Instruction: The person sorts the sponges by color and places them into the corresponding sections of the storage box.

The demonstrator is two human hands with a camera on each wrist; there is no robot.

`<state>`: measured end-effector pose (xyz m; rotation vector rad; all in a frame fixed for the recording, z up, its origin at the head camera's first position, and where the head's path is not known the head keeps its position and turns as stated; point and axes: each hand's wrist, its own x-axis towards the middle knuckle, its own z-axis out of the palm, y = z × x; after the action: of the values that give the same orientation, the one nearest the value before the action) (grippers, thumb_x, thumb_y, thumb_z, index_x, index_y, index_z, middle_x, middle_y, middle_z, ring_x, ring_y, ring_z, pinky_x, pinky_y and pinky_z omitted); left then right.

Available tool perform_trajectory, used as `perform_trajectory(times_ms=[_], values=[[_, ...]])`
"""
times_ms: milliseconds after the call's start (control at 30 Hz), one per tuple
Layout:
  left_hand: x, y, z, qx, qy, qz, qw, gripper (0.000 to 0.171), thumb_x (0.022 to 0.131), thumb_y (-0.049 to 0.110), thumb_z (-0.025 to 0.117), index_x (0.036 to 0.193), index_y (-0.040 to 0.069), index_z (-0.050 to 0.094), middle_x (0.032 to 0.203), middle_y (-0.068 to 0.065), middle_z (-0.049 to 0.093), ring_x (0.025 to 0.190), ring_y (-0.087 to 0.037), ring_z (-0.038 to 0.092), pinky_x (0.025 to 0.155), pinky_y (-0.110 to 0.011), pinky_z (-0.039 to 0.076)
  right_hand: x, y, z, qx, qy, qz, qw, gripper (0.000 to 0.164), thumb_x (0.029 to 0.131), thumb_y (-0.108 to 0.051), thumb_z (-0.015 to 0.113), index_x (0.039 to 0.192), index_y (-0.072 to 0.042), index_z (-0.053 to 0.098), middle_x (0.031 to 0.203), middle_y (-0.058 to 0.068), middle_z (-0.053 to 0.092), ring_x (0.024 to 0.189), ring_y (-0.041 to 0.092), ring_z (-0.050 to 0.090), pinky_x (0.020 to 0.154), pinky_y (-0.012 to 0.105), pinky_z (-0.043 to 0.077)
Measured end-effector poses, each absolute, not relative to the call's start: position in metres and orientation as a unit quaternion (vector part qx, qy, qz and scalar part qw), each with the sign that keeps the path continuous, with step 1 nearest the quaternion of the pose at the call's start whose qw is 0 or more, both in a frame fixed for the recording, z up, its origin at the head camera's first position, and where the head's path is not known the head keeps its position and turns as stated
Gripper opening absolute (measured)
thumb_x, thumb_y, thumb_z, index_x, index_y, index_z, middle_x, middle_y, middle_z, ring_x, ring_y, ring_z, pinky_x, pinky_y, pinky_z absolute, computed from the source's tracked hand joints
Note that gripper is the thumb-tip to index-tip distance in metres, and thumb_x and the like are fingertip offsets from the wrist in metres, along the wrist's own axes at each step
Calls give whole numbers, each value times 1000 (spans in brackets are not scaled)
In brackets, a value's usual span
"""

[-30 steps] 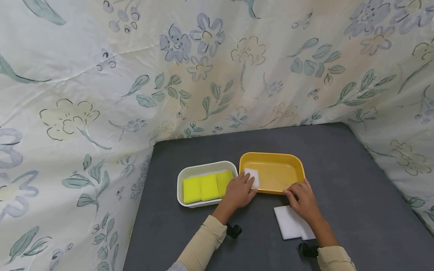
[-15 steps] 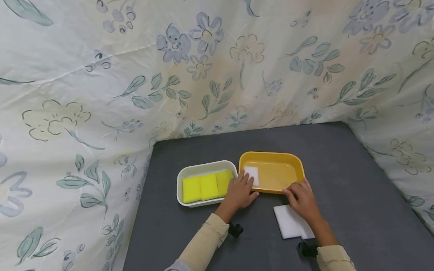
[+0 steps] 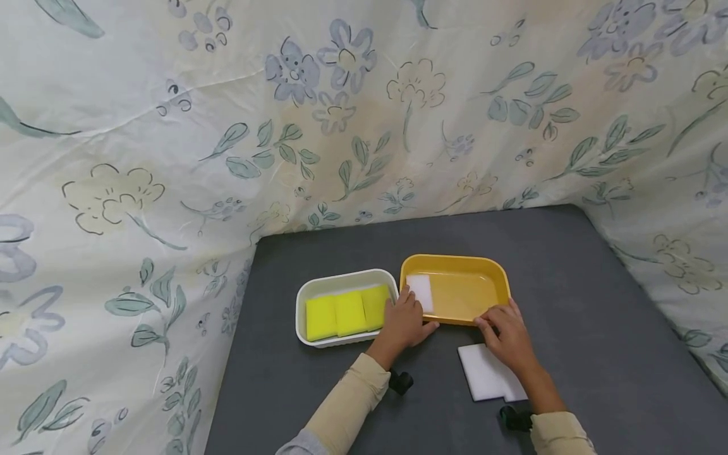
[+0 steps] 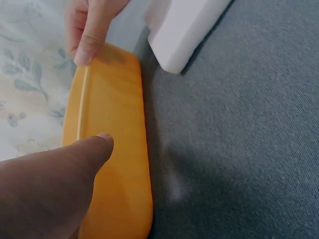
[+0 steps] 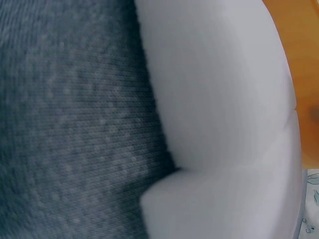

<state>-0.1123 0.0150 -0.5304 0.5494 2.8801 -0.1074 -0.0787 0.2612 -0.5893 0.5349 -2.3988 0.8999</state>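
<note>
From where I stand, a floral cloth walls in the dark table, where one orange tray has one white tray at nine o'clock and what look like two loose pads at five, partly hidden by an arm. The right hand pinches the orange rim at four o'clock; the left hand, fingers extended, grips nothing at eight, overlapping one white pad inside, near three yellow sponges.
</note>
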Motion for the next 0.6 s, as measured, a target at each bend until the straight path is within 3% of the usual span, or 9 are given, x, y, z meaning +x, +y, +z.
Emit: perform_trajectory(times_ms=[300,600], values=[[-111,23,-526,146,982,-35,118,85,93,73,45,147,7,51,161,-6,33,150,-19,18,114,-49,30,-78,262,-589,191,-892,326,248,18,83,-5,78,81,-14,63,81,1,62,85,26,57,109,68,23],[-106,21,-528,172,981,-5,92,89,91,69,55,155,10,37,162,-6,30,150,-24,19,114,-50,30,-79,264,-592,197,-893,321,246,18,84,-5,78,81,-14,62,81,0,62,86,26,57,109,68,22]])
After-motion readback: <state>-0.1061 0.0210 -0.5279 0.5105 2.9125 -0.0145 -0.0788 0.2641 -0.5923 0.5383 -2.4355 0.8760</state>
